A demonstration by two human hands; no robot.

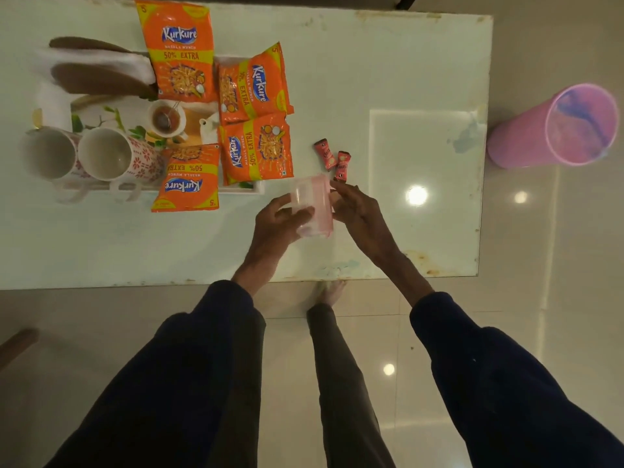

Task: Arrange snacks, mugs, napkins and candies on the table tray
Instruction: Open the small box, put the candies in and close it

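looks like the candy step is what's in hand. the snack packets (256, 153) are already lying on the tray (101, 113), one of them hanging over its near edge, and the two mugs (108, 153) are at the tray's left end. the white folded stuff at the far left is probably the napkins (50, 96), hard to say for sure.

the two candies (332, 160) are not on the tray yet. they sit on the bare tabletop (388, 62) just right of the tray, touching each other.

the left hand (280, 217) has its fingers curled round a small clear container (312, 201) with a pinkish tint, held just above the tabletop near the candies. the right hand (358, 211) has its fingers on the container's right side near the rim, looks like a light pinch. can't tell if it has a lid.

my guess for the next move: the right hand lets go, picks up the candies one by one and drops them in the container, then the container goes on the tray. free room there is tight, so a packet may need nudging.
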